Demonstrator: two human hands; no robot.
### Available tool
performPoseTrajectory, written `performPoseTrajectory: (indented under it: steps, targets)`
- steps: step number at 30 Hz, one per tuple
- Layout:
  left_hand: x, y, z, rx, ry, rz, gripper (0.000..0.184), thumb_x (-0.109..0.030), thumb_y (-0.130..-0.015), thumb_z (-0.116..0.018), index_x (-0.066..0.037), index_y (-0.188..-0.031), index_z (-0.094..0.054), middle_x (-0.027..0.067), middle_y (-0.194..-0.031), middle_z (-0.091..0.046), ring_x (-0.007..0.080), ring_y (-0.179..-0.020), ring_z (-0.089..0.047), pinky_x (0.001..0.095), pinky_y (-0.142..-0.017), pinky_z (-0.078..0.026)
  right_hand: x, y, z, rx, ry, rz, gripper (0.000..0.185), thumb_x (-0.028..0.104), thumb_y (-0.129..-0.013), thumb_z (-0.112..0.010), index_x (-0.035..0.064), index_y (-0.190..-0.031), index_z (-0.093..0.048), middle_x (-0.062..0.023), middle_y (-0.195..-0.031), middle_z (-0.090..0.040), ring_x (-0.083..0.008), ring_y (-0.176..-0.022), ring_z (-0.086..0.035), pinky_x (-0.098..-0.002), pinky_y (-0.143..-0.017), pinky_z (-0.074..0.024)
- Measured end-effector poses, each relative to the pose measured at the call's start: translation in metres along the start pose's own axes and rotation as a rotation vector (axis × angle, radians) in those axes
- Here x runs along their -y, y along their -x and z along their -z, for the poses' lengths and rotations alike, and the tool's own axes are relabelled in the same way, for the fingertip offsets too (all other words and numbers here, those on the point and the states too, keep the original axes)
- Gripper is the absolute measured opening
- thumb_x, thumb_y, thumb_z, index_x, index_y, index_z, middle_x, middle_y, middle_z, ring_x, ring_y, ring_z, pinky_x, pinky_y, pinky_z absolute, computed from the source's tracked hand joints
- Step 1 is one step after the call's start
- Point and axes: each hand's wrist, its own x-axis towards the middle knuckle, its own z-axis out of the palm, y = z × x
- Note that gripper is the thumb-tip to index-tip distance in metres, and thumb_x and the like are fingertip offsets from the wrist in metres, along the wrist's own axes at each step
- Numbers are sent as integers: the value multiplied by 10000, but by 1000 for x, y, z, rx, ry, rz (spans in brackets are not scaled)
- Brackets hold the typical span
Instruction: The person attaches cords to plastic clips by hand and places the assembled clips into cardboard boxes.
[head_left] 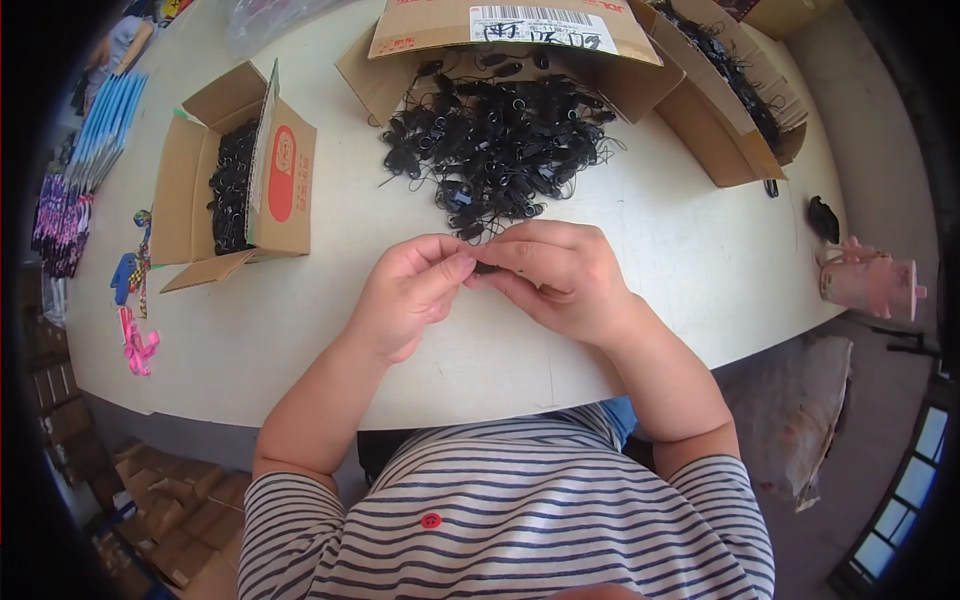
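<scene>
Nearest to me is the striped shirt, with a red button on its front. Beyond it, over the near part of the table, I have both hands brought together, fingertips meeting. The right hand grasps a small black piece between thumb and fingers; the left hand pinches at its other side, thumb against forefinger. Most of the piece is covered, so I cannot tell its shape. To my left lies a pink ribbon, and to my right a pink cup near the table's edge. Just past my fingertips spreads a pile of black pieces with loops and rings. Left of the pile, a small box stands open with more black items inside. Behind the pile, a big box opens toward me, and a long box at the right holds black items too.
</scene>
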Motion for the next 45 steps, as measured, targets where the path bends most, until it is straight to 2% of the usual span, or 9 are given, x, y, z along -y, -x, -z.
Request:
performPoseTrajectory:
  steps: [3,5,18,24,27,35,39,42,45]
  targets:
    - [-1,0,-2,-14,-27,12,141,-125,-901,-497,-15,-978,-540,20,-765,-547,10,-491,-370,148,-432,-271,2,-1,1,-26,-7,-10,248,-2,-649,-704,24,-889,-649,-98,-823,-622,-217,-683,-622,-269,-548,-514]
    - [0,0,-3,-35,-44,7,141,-126,-901,-497,-17,-980,-539,21,-766,-548,9,-493,-370,147,-432,-270,3,-3,-3,-55,-9,-28,269,33,-637,-710,49,-899,-651,-72,-786,-617,-208,-642,-608,-278,-527,-498]
    - [0,0,-1,20,28,16,135,-99,-849,-574,-22,-959,-581,-18,-729,-550,6,-516,-354,156,-436,-257,7,-3,-2,-30,-58,-60,297,11,-637,-694,50,-927,-642,-74,-783,-601,-206,-615,-595,-279,-518,-484]
    - [-2,1,-3,8,54,37,133,-108,-826,-611,-19,-924,-591,-6,-738,-566,14,-517,-363,157,-441,-265,4,-3,-3,-49,-93,-26,276,8,-640,-695,43,-910,-644,-83,-768,-607,-216,-643,-600,-286,-545,-490]
    - [-2,2,-3,15,56,42,128,-112,-818,-623,-18,-900,-593,-10,-723,-554,17,-516,-365,158,-441,-266,8,-2,-2,-24,-134,-69,224,-42,-649,-685,21,-861,-649,-99,-798,-626,-221,-707,-621,-280,-587,-507]
    - [-4,4,-2,14,14,-21,109,-100,-793,-652,-25,-848,-595,-19,-686,-525,19,-501,-355,163,-434,-261,11,-4,2,-50,-117,-54,198,-28,-651,-682,36,-835,-650,-93,-771,-618,-225,-696,-613,-285,-586,-501]
    - [-4,3,4,23,105,-22,70,-98,-830,-578,-38,-847,-547,3,-718,-522,30,-495,-359,162,-425,-267,6,-2,8,-60,-167,-74,197,-40,-681,-664,39,-861,-648,-78,-804,-606,-182,-666,-592,-262,-568,-477]
    - [-9,1,9,86,246,1,91,-141,-869,-480,-53,-848,-486,47,-786,-510,55,-505,-368,160,-411,-276,7,-4,16,-93,-311,-258,168,-38,-743,-612,18,-899,-637,-58,-871,-571,-116,-621,-532,-225,-532,-428]
    - [-11,-1,10,180,375,14,134,-185,-874,-441,-57,-837,-453,64,-802,-485,80,-530,-383,168,-397,-280,4,-1,20,-208,-937,-562,134,-5,-812,-531,1,-906,-625,-55,-907,-527,-74,-579,-448,-199,-495,-362]
